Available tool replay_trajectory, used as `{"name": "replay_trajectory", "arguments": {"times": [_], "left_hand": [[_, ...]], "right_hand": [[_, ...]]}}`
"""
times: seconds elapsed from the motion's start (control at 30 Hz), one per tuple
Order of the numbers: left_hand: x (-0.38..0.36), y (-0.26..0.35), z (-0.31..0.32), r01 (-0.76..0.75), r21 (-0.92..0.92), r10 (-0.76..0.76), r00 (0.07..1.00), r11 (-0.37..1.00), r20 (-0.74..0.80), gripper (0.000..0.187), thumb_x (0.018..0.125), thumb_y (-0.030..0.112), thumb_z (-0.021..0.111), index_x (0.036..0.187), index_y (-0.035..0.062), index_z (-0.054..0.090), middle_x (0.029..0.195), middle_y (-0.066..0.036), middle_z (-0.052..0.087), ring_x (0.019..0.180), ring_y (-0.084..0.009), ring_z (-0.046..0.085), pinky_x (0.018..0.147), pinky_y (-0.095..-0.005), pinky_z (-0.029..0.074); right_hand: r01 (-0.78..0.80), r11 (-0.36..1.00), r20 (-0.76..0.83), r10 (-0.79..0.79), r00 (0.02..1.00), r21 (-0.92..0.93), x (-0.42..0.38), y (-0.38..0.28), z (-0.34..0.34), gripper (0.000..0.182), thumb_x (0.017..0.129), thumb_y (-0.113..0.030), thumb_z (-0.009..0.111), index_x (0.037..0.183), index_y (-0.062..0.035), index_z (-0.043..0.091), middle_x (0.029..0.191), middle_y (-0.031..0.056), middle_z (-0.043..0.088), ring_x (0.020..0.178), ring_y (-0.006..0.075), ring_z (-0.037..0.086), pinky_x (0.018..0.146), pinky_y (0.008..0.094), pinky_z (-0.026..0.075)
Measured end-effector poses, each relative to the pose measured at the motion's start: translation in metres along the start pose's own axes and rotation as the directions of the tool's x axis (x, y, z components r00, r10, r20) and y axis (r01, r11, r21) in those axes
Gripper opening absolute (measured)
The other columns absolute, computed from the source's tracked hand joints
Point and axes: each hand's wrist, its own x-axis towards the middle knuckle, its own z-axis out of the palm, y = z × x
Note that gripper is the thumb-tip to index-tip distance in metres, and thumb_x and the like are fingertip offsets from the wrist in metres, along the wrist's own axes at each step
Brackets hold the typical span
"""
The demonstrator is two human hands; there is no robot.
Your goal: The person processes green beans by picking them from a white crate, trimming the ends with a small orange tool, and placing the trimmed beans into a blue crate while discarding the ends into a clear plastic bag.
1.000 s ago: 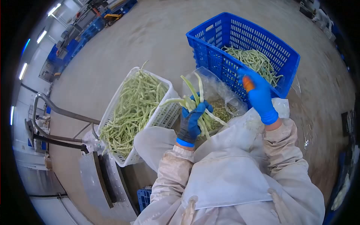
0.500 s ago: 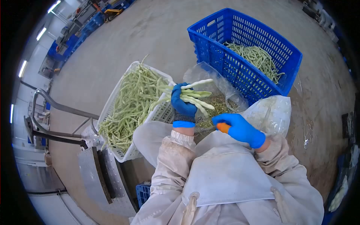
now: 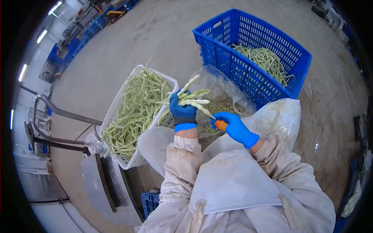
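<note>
My left hand, in a blue glove, is closed around a bunch of pale green beans. Their ends fan out to the right. My right hand, also blue-gloved, grips a small tool with an orange handle; its working end is too small to make out. The tool's front is at the tip of one bean that hangs lowest from the bunch. To the left, a white crate heaped with more beans stands close to my left hand. Below and behind the hands lies a clear plastic bag with green trimmings.
A large blue crate with beans in its bottom stands at the upper right. A metal tube frame and a perforated metal plate are at the left. A small blue crate sits low beside my leg.
My right hand has moved left and slightly up, bringing the orange-handled tool to a bean's tip. My left hand has shifted a little left with the bunch, which is now tilted differently.
</note>
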Motion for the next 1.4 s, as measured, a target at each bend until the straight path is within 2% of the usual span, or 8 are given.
{"name": "replay_trajectory", "arguments": {"times": [0.33, 0.4, 0.5, 0.6, 1.0, 1.1, 1.2, 1.4], "left_hand": [[0.001, -0.003, 0.012, -0.112, 0.052, 0.119, 0.983, 0.992, -0.143, 0.02, 0.087, 0.021, 0.049, 0.092, 0.0025, 0.053, 0.087, -0.011, 0.056, 0.081, -0.025, 0.055, 0.076, -0.0389, 0.047], [-0.008, -0.01, 0.025, -0.146, 0.118, 0.16, 0.98, 0.982, -0.117, 0.02, 0.087, 0.022, 0.049, 0.092, 0.0034, 0.054, 0.087, -0.011, 0.057, 0.081, -0.0253, 0.055, 0.076, -0.039, 0.047], [-0.015, -0.014, 0.038, -0.097, 0.191, 0.118, 0.987, 0.977, -0.106, 0.02, 0.087, 0.025, 0.05, 0.091, 0.0064, 0.054, 0.087, -0.009, 0.058, 0.081, -0.0247, 0.056, 0.077, -0.0387, 0.047], [-0.023, -0.032, 0.053, -0.065, 0.046, 0.068, 0.995, 0.997, -0.068, 0.016, 0.089, 0.022, 0.049, 0.093, 0.0081, 0.054, 0.089, -0.006, 0.058, 0.083, -0.021, 0.056, 0.077, -0.0376, 0.048], [-0.015, -0.021, 0.073, 0.168, -0.315, 0.005, 0.877, 0.934, 0.481, 0.017, 0.088, 0.021, 0.054, 0.1, 0.0081, 0.054, 0.084, 0.001, 0.052, 0.081, -0.0122, 0.052, 0.079, -0.0289, 0.044], [-0.029, 0.039, 0.144, -0.203, 0.043, 0.171, 0.903, 0.978, 0.394, 0.013, 0.089, 0.017, 0.054, 0.098, 0.008, 0.055, 0.086, -0.003, 0.055, 0.084, -0.0157, 0.054, 0.078, -0.0305, 0.046], [-0.026, 0.05, 0.164, -0.317, 0.171, 0.258, 0.919, 0.933, 0.297, 0.011, 0.09, 0.016, 0.052, 0.096, 0.0076, 0.055, 0.087, -0.005, 0.058, 0.084, -0.0186, 0.057, 0.077, -0.0323, 0.048], [-0.032, 0.005, 0.151, -0.253, 0.191, 0.195, 0.941, 0.948, 0.277, 0.013, 0.089, 0.015, 0.054, 0.098, 0.0066, 0.055, 0.088, -0.008, 0.06, 0.083, -0.0205, 0.059, 0.074, -0.0335, 0.049]], "right_hand": [[0.197, 0.913, -0.223, -0.288, 0.931, -0.357, 0.0, 0.006, 0.001, 0.02, 0.089, -0.013, 0.053, 0.102, 0.002, 0.059, 0.084, 0.0063, 0.061, 0.076, 0.0128, 0.057, 0.067, 0.0272, 0.047], [-0.045, 0.894, -0.253, 0.174, 0.952, 0.446, 0.007, 0.014, -0.01, 0.018, 0.088, -0.008, 0.051, 0.101, 0.0004, 0.06, 0.079, 0.005, 0.06, 0.068, 0.0137, 0.056, 0.06, 0.0263, 0.046], [-0.1, 0.774, -0.221, 0.298, 0.929, 0.625, 0.008, 0.027, -0.008, 0.017, 0.086, -0.01, 0.053, 0.097, 0.0011, 0.06, 0.078, 0.004, 0.06, 0.063, 0.0112, 0.054, 0.057, 0.0237, 0.045], [-0.045, 0.982, -0.394, 0.115, 0.912, 0.182, 0.019, 0.044, -0.011, 0.017, 0.085, -0.011, 0.054, 0.095, 0.0014, 0.06, 0.078, 0.0032, 0.059, 0.062, 0.0113, 0.053, 0.056, 0.0243, 0.046], [-0.017, 0.841, -0.432, 0.295, 0.852, 0.54, 0.002, 0.088, -0.091, 0.017, 0.084, -0.01, 0.056, 0.099, -0.0053, 0.061, 0.081, 0.0031, 0.058, 0.067, 0.0118, 0.053, 0.06, 0.0259, 0.046], [-0.3, 0.817, -0.513, 0.551, 0.658, 0.493, 0.001, 0.127, -0.12, 0.024, 0.081, -0.011, 0.06, 0.105, -0.0056, 0.062, 0.084, 0.0039, 0.06, 0.068, 0.0123, 0.054, 0.061, 0.0267, 0.046], [0.038, 0.936, -0.291, -0.147, 0.945, -0.351, 0.019, 0.108, -0.103, 0.044, 0.077, -0.01, 0.067, 0.119, -0.0039, 0.056, 0.109, 0.0078, 0.06, 0.095, 0.0168, 0.055, 0.083, 0.0307, 0.044], [0.384, 0.882, -0.097, -0.422, 0.901, -0.273, 0.02, -0.055, -0.01, 0.054, 0.079, -0.019, 0.069, 0.127, -0.0056, 0.047, 0.117, 0.0116, 0.056, 0.11, 0.0204, 0.051, 0.09, 0.0316, 0.041]]}}
